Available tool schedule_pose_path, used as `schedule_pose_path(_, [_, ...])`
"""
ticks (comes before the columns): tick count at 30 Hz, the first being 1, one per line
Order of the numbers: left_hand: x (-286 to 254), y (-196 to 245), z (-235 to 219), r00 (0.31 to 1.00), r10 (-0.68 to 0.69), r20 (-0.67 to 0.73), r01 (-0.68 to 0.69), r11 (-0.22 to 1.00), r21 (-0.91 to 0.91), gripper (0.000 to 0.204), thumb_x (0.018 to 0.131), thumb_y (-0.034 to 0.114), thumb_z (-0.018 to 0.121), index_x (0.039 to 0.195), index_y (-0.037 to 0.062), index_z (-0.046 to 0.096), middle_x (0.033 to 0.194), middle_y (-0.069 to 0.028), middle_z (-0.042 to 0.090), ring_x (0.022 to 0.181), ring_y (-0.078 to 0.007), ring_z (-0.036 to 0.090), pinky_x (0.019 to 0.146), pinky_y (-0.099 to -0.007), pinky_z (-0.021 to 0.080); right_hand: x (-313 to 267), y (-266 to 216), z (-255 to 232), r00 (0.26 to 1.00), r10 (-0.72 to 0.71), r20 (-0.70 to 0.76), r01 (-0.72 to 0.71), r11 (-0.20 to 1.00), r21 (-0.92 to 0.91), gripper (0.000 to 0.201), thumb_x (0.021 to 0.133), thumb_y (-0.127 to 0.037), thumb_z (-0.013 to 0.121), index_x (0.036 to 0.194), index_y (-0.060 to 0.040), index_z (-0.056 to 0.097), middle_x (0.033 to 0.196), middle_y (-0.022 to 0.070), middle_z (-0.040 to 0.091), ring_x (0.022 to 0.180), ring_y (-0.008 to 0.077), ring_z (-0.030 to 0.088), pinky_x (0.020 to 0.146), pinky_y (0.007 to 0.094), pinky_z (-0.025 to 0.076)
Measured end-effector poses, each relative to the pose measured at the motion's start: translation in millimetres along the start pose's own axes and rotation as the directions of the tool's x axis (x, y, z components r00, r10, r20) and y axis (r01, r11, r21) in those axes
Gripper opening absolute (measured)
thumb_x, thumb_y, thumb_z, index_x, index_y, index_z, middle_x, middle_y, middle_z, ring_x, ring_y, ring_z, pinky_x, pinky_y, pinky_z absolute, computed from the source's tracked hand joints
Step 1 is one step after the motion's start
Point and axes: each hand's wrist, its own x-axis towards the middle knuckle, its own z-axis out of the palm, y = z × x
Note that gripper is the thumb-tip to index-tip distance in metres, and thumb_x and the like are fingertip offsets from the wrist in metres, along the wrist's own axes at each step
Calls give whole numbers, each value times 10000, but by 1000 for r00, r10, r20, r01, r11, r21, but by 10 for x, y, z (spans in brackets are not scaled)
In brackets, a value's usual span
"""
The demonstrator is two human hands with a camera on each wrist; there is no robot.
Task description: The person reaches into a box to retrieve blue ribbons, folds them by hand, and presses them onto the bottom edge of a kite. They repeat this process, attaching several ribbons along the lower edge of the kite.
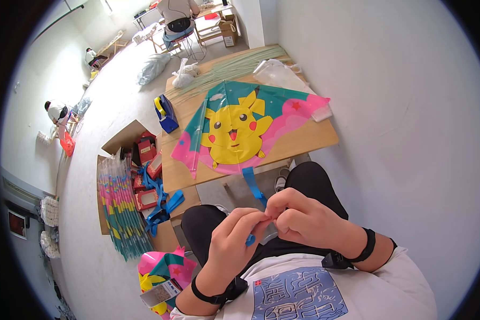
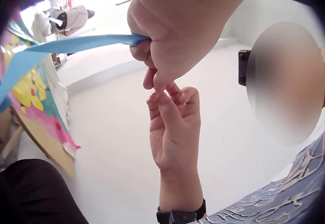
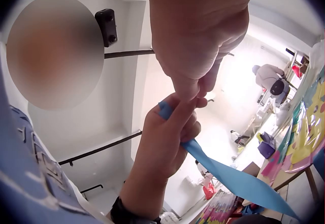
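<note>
A blue ribbon (image 1: pixel 254 184) hangs from the lower edge of a kite (image 1: pixel 237 146) printed with a yellow cartoon figure on green and pink. My left hand (image 1: pixel 233 237) grips the ribbon, and a short end (image 1: pixel 250 240) pokes out by its fingers. In the left wrist view the ribbon (image 2: pixel 76 43) runs from the fist towards the kite. My right hand (image 1: pixel 310 220) has bent fingers, its thumb and fingertips meeting the left fingertips above my lap. Anything small between those fingertips is hidden, so I cannot tell what the right hand holds.
The kite lies on a wooden table (image 1: pixel 317 140) with a blue tape dispenser (image 1: pixel 166 113) at its left and thin green sticks (image 1: pixel 240 66) behind. Left of the table, a cardboard box (image 1: pixel 124 136) holds packed kites (image 1: pixel 120 205), red boxes and blue ribbons. A wall (image 1: pixel 389 106) stands at the right.
</note>
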Motion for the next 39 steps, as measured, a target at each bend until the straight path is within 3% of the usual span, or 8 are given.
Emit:
schedule_pose_path(18, [-16, -76, 10, 1000, -21, 2, 21, 1000, -15, 238, 763, -66, 770, 967, 33, 699, 891, -83, 687, 663, -152, 612, 561, -250, 477, 18, 16, 46, 999, -5, -43, 2, 998, -64, 304, 737, 43, 703, 854, -57, 441, 1052, 90, 501, 748, 230, 596, 631, 308, 545])
schedule_pose_path(20, [-10, -76, 6, 1000, -25, 0, 25, 1000, -16, 227, 765, -60, 771, 961, 32, 701, 884, -81, 688, 651, -147, 605, 560, -248, 472, 11, 11, 36, 1000, 29, -2, -29, 998, -60, 359, 725, 114, 715, 841, -73, 432, 1091, 116, 518, 808, 228, 628, 696, 295, 565])
schedule_pose_path(25, [-5, -112, -25, 984, -164, 74, 172, 977, -128, 190, 763, -42, 776, 931, 14, 709, 858, -69, 690, 626, -115, 583, 569, -234, 458, 31, -14, 14, 1000, 12, 19, -11, 998, -66, 314, 750, 73, 696, 853, -62, 431, 1071, 104, 512, 778, 230, 611, 663, 305, 553])
schedule_pose_path(30, [-11, -157, -28, 981, -158, 109, 176, 968, -178, 159, 763, -57, 760, 892, -2, 684, 845, -66, 685, 629, -116, 584, 581, -238, 460, 41, -55, -20, 998, 12, 67, -7, 998, -70, 274, 770, 40, 667, 877, -48, 431, 1044, 90, 508, 762, 228, 595, 631, 318, 544])
schedule_pose_path(32, [-10, -163, -27, 981, -158, 116, 178, 965, -191, 146, 767, -59, 754, 876, -7, 673, 838, -67, 681, 628, -120, 584, 583, -240, 462, 45, -94, -46, 957, 217, 191, -229, 973, 44, 272, 766, 39, 666, 878, -44, 433, 1052, 86, 517, 776, 220, 598, 633, 319, 542])
schedule_pose_path(33, [-9, -165, -25, 981, -155, 117, 175, 968, -180, 140, 769, -57, 752, 867, -8, 665, 836, -68, 678, 628, -123, 584, 585, -242, 463, 47, -75, -35, 957, 216, 191, -229, 973, 44, 272, 766, 39, 666, 878, -44, 433, 1052, 86, 517, 776, 220, 598, 633, 319, 542])
schedule_pose_path(35, [-17, -172, -19, 981, -153, 119, 172, 970, -170, 135, 772, -55, 749, 858, -9, 657, 834, -70, 675, 628, -127, 585, 587, -244, 465, 49, -19, 1, 994, -20, 108, 37, 987, -154, 263, 770, 50, 659, 874, -42, 435, 1057, 83, 524, 764, 220, 600, 621, 312, 540])
schedule_pose_path(39, [-24, -138, 8, 986, -139, 96, 150, 981, -124, 142, 771, -40, 762, 871, 8, 673, 849, -68, 675, 621, -118, 577, 568, -237, 456, 28, -7, 1, 991, 72, 116, -65, 996, -62, 274, 762, 66, 661, 867, -44, 433, 1057, 80, 529, 743, 227, 604, 612, 304, 538])
